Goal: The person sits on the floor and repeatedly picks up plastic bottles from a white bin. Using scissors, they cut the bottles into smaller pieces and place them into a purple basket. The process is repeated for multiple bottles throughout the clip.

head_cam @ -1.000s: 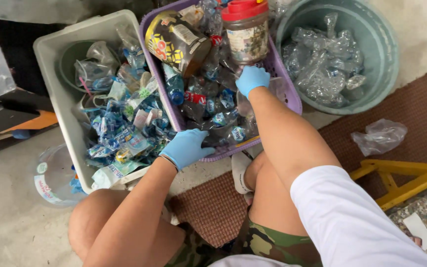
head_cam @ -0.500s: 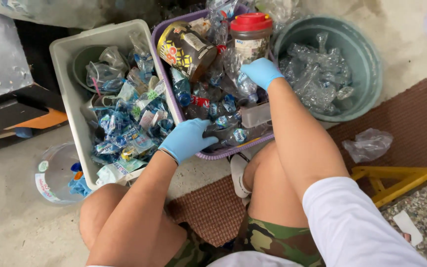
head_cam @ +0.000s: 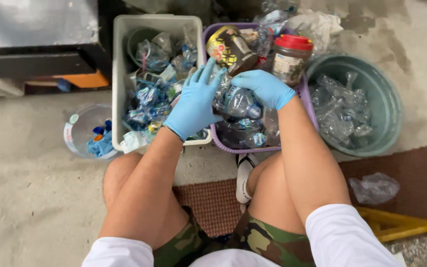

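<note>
- Crushed clear plastic bottle (head_cam: 238,103) with a blue label, held between both gloved hands above the near-left part of the purple basket (head_cam: 308,101); long axis roughly left to right, cap end seemingly toward the right, though crumpling makes that hard to tell.
- Right hand (head_cam: 264,87) clasped over the bottle's far-right end, fingers curled down onto the plastic.
- Left hand (head_cam: 192,105) pressed against the bottle's left side, fingers spread and pointing far, palm toward the bottle; equally close, both touching it.
- Forearms converging from near, over the knees.
- Just left: white bin (head_cam: 118,74) of blue labels and wrappers.
- Right: green tub (head_cam: 389,106) holding clear crushed bottles.
- Far in the basket: red-lidded jar (head_cam: 290,58) and a yellow tin (head_cam: 228,48).
- On the floor, left: clear container (head_cam: 82,131) with blue caps.
</note>
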